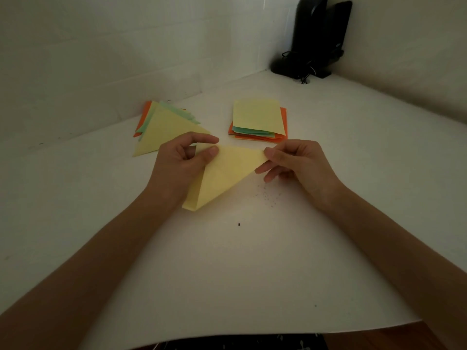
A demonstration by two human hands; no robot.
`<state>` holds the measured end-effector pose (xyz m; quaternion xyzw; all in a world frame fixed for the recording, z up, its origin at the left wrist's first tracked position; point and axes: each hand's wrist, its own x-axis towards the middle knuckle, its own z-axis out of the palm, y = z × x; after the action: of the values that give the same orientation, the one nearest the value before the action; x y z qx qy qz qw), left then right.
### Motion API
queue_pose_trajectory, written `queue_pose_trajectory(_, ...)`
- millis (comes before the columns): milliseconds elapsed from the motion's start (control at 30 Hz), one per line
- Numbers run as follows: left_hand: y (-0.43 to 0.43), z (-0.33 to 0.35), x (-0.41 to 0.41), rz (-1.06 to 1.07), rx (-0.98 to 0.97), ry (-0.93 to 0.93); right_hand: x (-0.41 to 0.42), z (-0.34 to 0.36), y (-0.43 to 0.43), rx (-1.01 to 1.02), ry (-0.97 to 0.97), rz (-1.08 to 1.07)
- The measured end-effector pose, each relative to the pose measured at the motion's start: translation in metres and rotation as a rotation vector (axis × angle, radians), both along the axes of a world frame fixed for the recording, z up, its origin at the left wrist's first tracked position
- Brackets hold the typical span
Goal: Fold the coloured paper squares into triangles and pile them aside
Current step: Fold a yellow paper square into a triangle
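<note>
Your forearms come in from both bottom corners over the near edge of the white table (227, 274), and a broad stretch of tabletop lies between them. Up ahead, your left hand (180, 160) pinches the left corner of the yellow paper triangle (225, 175) between thumb and forefinger. Your right hand (298, 162) pinches the right corner, thumb on top, fingers tucked beneath. The top edge runs straight from hand to hand, and the point hangs toward you, its tip down near the table. Along the left side, the two layers sit slightly out of line. Just beyond your left hand lies the pile of folded triangles (161, 127), yellow on top, green and orange edges poking out. To its right, apart from it, sits the stack of squares (256, 117), yellow on top, just past the held paper. Small dark specks (267, 195) dot the table below your right hand. A black device (316, 39) stands in the far corner, well apart.
</note>
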<state>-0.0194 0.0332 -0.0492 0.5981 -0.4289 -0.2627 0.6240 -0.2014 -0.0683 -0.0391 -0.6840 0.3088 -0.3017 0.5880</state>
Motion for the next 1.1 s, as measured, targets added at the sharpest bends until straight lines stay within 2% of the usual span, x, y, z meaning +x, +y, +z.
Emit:
queue_pose_trajectory(100, -0.001, -0.002, 0.004, 0.047, 0.041, -0.03, 0.0, -0.001, 0.0, -0.083, 0.063, 0.01)
queue_pose_trajectory(167, 0.0, -0.002, 0.008, 0.093, 0.011, 0.044, 0.0, -0.001, 0.0, -0.079, 0.018, -0.05)
queue_pose_trajectory(267, -0.002, 0.0, 0.013, 0.125, -0.039, 0.31, -0.001, 0.002, -0.005, 0.103, -0.261, -0.232)
queue_pose_trajectory(333, -0.004, 0.001, 0.004, 0.044, 0.003, 0.48, 0.001, 0.005, -0.005, 0.286, -0.423, -0.263)
queue_pose_trajectory(400, -0.005, 0.0, -0.015, -0.102, 0.098, 0.524, 0.006, 0.007, 0.0, 0.407, -0.469, -0.223)
queue_pose_trajectory(500, -0.013, -0.004, -0.043, -0.237, 0.141, 0.436, 0.012, 0.005, 0.009, 0.406, -0.393, -0.125)
queue_pose_trajectory(567, -0.02, -0.004, -0.053, -0.233, 0.074, 0.42, 0.014, 0.001, 0.014, 0.262, -0.277, -0.091)
queue_pose_trajectory(700, -0.029, -0.004, -0.059, -0.053, -0.005, 0.589, 0.015, -0.005, 0.019, -0.061, -0.071, -0.05)
queue_pose_trajectory(833, -0.026, -0.001, -0.057, -0.06, -0.053, 0.69, 0.012, -0.005, 0.019, -0.267, 0.068, -0.014)
queue_pose_trajectory(967, -0.024, 0.002, -0.056, -0.054, -0.098, 0.805, 0.009, -0.005, 0.017, -0.314, 0.203, 0.024)
queue_pose_trajectory(1100, -0.023, 0.001, -0.055, -0.041, -0.073, 0.743, 0.008, -0.006, 0.016, -0.262, 0.213, 0.072)
